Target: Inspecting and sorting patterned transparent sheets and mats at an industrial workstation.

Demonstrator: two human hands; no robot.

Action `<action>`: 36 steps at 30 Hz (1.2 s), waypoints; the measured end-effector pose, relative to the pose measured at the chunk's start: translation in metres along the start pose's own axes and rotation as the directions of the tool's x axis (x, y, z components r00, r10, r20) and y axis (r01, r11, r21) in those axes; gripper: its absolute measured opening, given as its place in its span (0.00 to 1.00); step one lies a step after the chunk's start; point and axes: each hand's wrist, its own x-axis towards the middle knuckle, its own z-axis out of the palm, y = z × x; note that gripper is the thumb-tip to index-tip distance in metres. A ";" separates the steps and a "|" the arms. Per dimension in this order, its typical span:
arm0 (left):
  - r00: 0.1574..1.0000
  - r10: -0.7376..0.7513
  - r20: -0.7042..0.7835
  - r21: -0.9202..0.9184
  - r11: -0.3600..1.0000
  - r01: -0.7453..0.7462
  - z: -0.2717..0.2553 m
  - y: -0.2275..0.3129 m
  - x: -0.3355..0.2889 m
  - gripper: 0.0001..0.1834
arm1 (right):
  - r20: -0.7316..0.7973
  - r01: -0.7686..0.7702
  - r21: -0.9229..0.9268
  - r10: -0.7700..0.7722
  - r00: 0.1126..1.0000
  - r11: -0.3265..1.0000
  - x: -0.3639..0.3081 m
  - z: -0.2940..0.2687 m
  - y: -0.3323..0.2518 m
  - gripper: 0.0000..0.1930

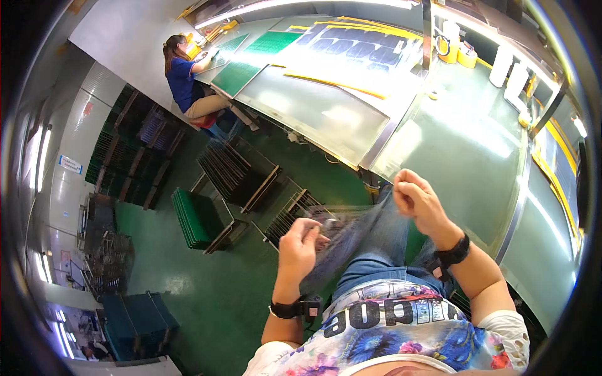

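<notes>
Currently, see-through film (346, 241) slung between left hand (296, 252) and right hand (422, 205) — each pinching one end — over jeans (390, 243).

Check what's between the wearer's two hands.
A thin, see-through sheet, loosely creased, spans from the left hand to the right hand, with the jeans partly behind it; head view shows it.

The bare left hand (296, 255) and right hand (421, 203) hold a thin, see-through sheet (351, 237) between them. A blue-shirted person (182, 83) sits at a long grey table (301, 116).
</notes>
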 end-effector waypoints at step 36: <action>0.966 0.233 -0.114 0.050 0.972 -0.229 -0.051 0.035 0.009 0.21 | 0.229 0.058 -0.573 0.092 0.969 0.818 -0.065 -0.017 0.016 0.11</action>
